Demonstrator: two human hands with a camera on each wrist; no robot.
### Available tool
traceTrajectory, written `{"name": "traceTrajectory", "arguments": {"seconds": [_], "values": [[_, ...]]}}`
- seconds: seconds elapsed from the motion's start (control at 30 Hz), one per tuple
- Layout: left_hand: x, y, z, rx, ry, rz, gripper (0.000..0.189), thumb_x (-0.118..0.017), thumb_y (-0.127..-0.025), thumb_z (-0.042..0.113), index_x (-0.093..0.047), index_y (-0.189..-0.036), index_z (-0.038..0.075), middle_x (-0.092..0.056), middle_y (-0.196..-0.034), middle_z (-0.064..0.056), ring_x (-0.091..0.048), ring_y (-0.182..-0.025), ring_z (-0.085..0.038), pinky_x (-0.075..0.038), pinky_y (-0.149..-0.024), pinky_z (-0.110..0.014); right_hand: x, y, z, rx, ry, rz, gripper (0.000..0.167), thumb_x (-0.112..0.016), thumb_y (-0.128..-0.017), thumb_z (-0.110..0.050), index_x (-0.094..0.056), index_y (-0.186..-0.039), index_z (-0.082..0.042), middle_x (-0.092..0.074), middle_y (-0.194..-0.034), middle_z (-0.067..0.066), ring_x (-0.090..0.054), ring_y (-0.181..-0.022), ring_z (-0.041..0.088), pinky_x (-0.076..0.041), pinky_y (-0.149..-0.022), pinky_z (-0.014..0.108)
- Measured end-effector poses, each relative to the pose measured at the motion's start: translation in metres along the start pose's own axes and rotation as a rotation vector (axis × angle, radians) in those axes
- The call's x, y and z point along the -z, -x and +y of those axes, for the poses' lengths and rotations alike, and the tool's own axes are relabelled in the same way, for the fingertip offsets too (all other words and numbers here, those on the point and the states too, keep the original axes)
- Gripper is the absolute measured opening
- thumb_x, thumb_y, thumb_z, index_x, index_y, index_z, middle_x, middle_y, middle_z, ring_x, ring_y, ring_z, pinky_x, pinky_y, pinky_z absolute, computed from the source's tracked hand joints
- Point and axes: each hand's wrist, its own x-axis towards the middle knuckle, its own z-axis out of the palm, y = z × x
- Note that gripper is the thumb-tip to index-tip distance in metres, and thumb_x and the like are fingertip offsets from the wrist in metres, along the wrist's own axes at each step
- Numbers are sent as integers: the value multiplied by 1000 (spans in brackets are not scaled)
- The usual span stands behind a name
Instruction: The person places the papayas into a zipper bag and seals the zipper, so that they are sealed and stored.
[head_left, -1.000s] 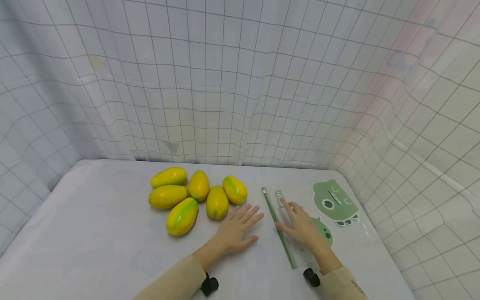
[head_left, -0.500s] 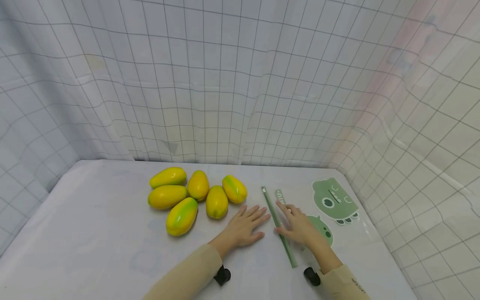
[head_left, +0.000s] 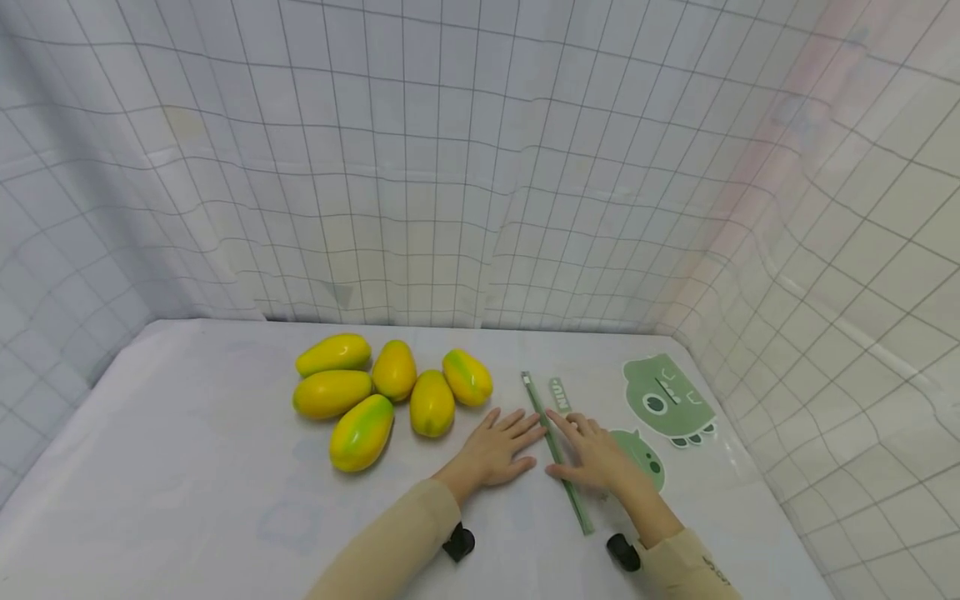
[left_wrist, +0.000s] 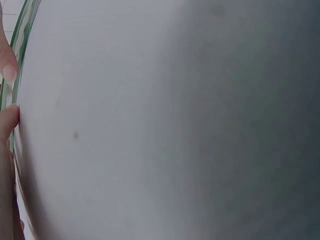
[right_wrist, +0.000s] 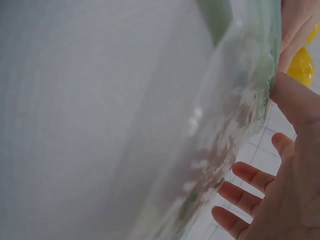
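Note:
A clear plastic zip bag with green cartoon-creature prints [head_left: 675, 400] lies flat on the right of the table in the head view. Along its left side runs a green strip [head_left: 578, 505]. My left hand [head_left: 489, 452] is spread palm down, its fingertips right at the strip. Across the strip is my right hand [head_left: 594, 458], thumb and index finger extended toward the left hand and apart from each other. The right wrist view shows the right thumb [right_wrist: 295, 97] at the bag's green edge, with clear film [right_wrist: 225, 115] filling much of the picture.
Several smooth yellow fruits with green tinges, shaped like mangoes or papayas, including one at the front [head_left: 362, 433], lie left of the hands. White grid-patterned curtains [head_left: 420, 167] hang behind and beside the white table [head_left: 172, 467].
My left hand has slid right, up to the green strip. The right hand has drawn back slightly and left, uncovering the small green lettered label on the bag.

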Motion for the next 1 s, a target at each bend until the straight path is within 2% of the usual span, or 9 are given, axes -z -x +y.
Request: {"name": "traceTrajectory", "arguments": {"seconds": [0.23,0.47,0.77,1.0], "values": [[1,-7,5,3,-23,-26,52,-26,-96,52,-25,-144,33,-16,-151,11,-13,-138,-12,-13,-113,-42,0,0,-1,1,8,-23,81,-63,-81,-49,-25,-145,-18,-40,-130,16,-43,-114,35,-38,-91,55],[-5,-9,5,22,-20,-28,52,-24,-95,53,-23,-144,35,-14,-151,13,-11,-139,-11,-12,-113,-42,0,0,-2,-9,1,-29,81,-65,-81,-46,-24,-145,-18,-40,-129,16,-43,-114,35,-37,-92,55],[-5,-8,4,27,-12,-29,54,-23,-95,55,-20,-145,36,-12,-151,14,-11,-139,-11,-12,-113,-42,-4,5,0,-15,14,6,72,-63,-84,-38,-26,-144,-20,-42,-127,16,-45,-110,33,-40,-89,53],[-4,-8,5,34,-2,-42,53,-23,-95,55,-17,-145,38,-9,-152,15,-10,-139,-10,-10,-113,-42,-6,14,-4,-44,3,31,63,-60,-88,-27,-31,-142,-16,-42,-124,17,-44,-110,37,-37,-92,55]]}}
